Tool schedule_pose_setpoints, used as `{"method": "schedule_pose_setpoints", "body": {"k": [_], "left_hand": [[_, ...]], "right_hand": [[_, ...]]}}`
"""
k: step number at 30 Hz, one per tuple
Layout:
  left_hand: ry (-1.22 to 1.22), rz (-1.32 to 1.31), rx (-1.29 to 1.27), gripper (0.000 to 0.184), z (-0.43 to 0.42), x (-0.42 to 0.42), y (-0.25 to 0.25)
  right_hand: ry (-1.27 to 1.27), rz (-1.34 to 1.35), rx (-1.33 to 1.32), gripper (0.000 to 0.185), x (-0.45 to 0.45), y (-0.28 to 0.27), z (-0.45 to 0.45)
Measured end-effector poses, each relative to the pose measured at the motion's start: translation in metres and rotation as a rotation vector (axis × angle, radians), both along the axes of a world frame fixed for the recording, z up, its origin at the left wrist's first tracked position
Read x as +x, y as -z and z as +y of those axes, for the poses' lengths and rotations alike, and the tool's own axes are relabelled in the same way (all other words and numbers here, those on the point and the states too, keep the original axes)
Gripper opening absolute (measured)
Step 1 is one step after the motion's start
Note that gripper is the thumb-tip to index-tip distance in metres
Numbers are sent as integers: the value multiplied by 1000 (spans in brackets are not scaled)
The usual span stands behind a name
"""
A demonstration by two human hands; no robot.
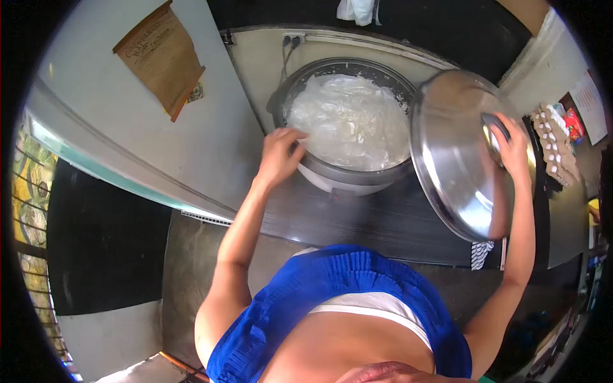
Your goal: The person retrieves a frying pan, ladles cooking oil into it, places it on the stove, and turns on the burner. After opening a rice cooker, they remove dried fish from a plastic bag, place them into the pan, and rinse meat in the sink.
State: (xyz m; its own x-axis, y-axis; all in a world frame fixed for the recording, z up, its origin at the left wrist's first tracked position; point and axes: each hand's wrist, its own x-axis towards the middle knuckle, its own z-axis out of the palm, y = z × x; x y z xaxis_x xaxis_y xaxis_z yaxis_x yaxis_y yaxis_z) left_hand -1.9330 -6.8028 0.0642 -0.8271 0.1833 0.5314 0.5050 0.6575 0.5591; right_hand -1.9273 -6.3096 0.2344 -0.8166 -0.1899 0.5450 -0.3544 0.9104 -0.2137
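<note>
A large rice cooker stands on the dark counter, its lid off. Clear plastic sheeting covers the white contents, and a few rice grains stick to the inner wall above it. At the cooker's left rim, my left hand has its fingers curled together on the edge of the plastic. My right hand grips the dark handle of a big shiny metal lid. That lid is tilted, to the right of the cooker and close beside its rim. What lies beneath the plastic is only partly visible.
A white refrigerator with a brown paper bag on it is at the left. Egg cartons sit at the right, past the lid. Plugs are in a wall outlet behind the cooker. The dark counter runs in front.
</note>
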Motion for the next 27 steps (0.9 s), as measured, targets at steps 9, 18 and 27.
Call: {"method": "schedule_pose_setpoints", "body": {"k": [9,18,27], "left_hand": [[390,-635,-1155,43,50,-143,46],[691,-569,-1009,45,35,-157,61],[769,10,-727,37,109,-121,42]], "right_hand": [[338,-47,-4,28,130,27,38],[410,-5,-9,28,186,55,41],[457,-129,4,28,186,59,33]]}}
